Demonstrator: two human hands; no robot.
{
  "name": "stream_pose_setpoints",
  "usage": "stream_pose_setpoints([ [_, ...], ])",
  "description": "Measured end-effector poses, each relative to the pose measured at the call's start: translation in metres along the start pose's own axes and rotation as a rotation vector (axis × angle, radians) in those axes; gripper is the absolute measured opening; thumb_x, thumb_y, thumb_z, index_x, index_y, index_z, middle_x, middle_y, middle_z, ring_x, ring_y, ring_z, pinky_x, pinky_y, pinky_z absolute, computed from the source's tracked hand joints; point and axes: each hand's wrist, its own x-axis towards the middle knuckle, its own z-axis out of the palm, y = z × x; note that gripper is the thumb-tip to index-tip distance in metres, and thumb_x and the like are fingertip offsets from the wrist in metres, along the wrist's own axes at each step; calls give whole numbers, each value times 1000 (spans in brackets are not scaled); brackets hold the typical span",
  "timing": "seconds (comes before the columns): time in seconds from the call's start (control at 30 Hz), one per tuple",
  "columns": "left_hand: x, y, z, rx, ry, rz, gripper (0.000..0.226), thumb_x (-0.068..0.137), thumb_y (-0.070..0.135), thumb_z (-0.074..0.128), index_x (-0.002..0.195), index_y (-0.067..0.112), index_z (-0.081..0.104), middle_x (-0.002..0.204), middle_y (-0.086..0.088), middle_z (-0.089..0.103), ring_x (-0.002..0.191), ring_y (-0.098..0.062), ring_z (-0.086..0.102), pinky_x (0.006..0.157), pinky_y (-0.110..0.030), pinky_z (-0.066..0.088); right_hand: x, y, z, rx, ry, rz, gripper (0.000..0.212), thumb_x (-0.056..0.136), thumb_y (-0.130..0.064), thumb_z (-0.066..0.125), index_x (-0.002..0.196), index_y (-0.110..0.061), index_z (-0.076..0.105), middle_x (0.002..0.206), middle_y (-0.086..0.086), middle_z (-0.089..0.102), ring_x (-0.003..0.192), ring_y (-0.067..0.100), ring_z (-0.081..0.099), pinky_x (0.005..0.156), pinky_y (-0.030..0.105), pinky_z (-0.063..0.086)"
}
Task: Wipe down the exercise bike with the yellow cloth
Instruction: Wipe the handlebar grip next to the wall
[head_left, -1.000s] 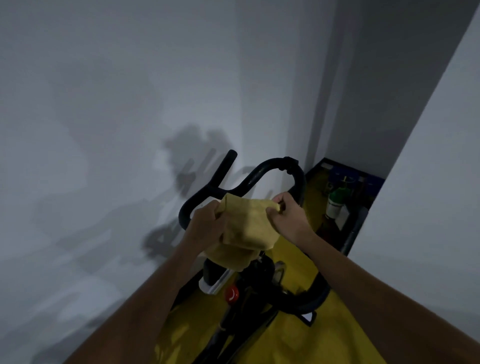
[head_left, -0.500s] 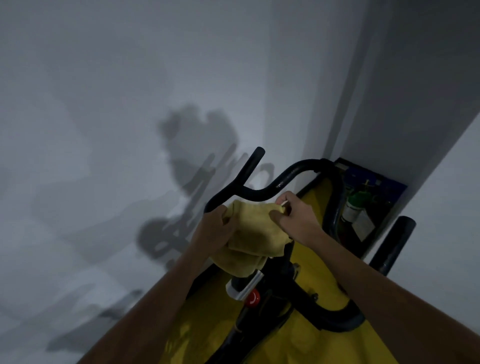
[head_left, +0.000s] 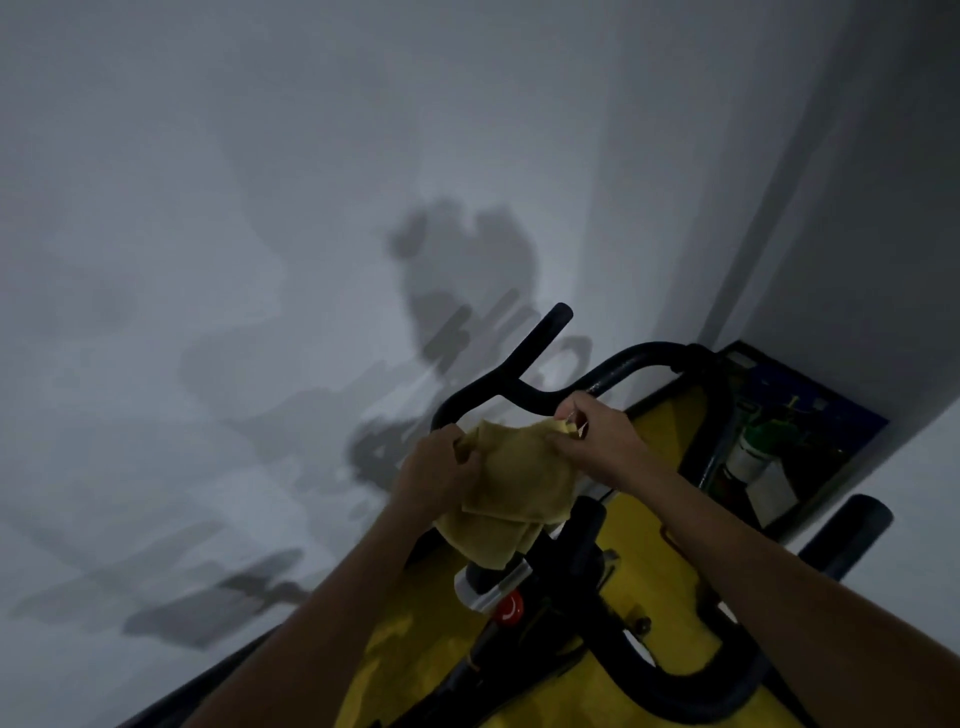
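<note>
1. A person looks down at an exercise bike (head_left: 587, 597) in dim light, with both bare forearms reaching forward over it.
2. The yellow cloth (head_left: 511, 488) hangs between the two hands, just above the bike's centre post and just on the near side of the black handlebar (head_left: 524, 384).
3. The left hand (head_left: 436, 467) grips the cloth's left edge, fingers curled around bunched fabric.
4. The right hand (head_left: 597, 441) pinches the cloth's upper right corner between thumb and fingertips.
5. The cloth is folded in loose layers; its lower folds drape down over the top of the post, above a red knob (head_left: 509, 609).
6. The handlebar runs roughly left to right just beyond the hands, with one horn rising up and away to the left of centre and a loop curving off to the right.
7. The right hand lies nearest the bar and may be touching it; the left sits just below the bar's left bend.
8. By my judgement, the coming wipe turns on laying the cloth forward onto that bar and running it along its length.
9. To the right, a dark blue crate (head_left: 810, 415) on the floor holds a green-capped bottle (head_left: 750, 452) and other items too dim to identify.
10. A yellow floor mat (head_left: 670, 431) lies under the bike.
</note>
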Motion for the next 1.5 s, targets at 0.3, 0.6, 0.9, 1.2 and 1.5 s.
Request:
stream_pose_setpoints([
  [0.3,-20,36,31,12,266,-98,25,89,9,54,113,8,61,108,-7,44,105,-32,48,83,-34,45,27,8,-18,-256,147,-184,13,94,-28,61,104,-21,67,99,-1,65,95,20,62,90,42,49],
  [0.6,-35,73,70,76,115,-378,85,93,64,41,148,2,22,148,-18,24,136,-34,27,113,-44,25,65,29,-53,-723,48,-204,38,103,-37,41,135,-26,59,135,0,59,125,21,52,119,40,16],
  [0.9,-35,57,92,299,272,-182,112,80,81,-10,147,7,39,156,-19,32,147,-36,25,122,-45,17,86,42,-59,-920,-175,-257,49,107,-50,31,150,-32,44,156,-2,43,147,16,32,124,42,4],
  [1.2,-14,47,89,312,280,-178,81,86,81,26,110,14,65,118,-7,65,128,-31,47,111,-46,32,100,51,-56,-1005,-211,-381,45,107,-49,28,143,-31,48,140,1,56,128,25,51,114,40,27],
  [1.5,41,34,52,237,34,-435,54,95,55,45,120,11,66,130,-9,61,124,-28,52,106,-38,37,100,56,-57,-989,-196,-416,43,107,-48,28,140,-32,51,137,2,57,125,27,50,110,42,27],
])
